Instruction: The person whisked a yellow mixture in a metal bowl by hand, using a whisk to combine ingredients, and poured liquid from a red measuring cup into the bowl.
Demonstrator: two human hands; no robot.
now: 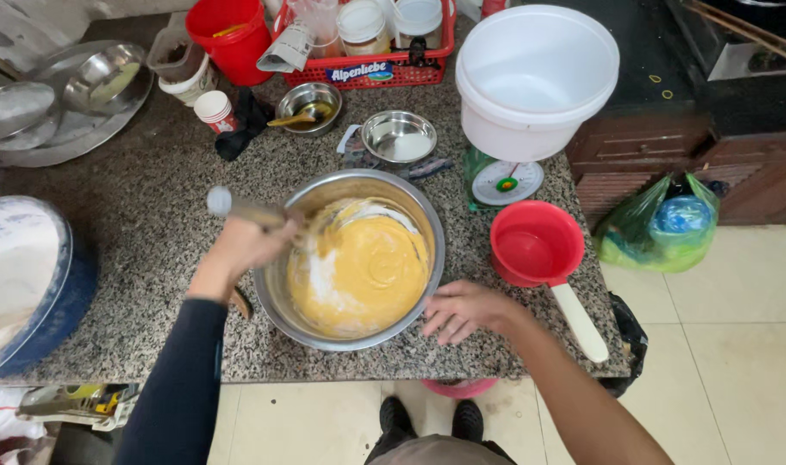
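Observation:
A large steel mixing bowl (281, 297) stands on the speckled granite counter (152, 232), holding yellow batter (367, 275) with white streaks at its left side. My left hand (242, 245) grips the pale handle of a whisk (229, 205), blurred with motion, whose head dips into the batter at the bowl's left rim. My right hand (462, 310) rests on the counter against the bowl's right rim, fingers spread and holding nothing.
A red scoop with a white handle (539, 250) sits right of the bowl. Behind it stand a white bucket (535, 77) on a green scale (500, 181), small steel bowls (399, 138), a red basket (367, 60) and a flour-filled blue tub (22, 284) at left.

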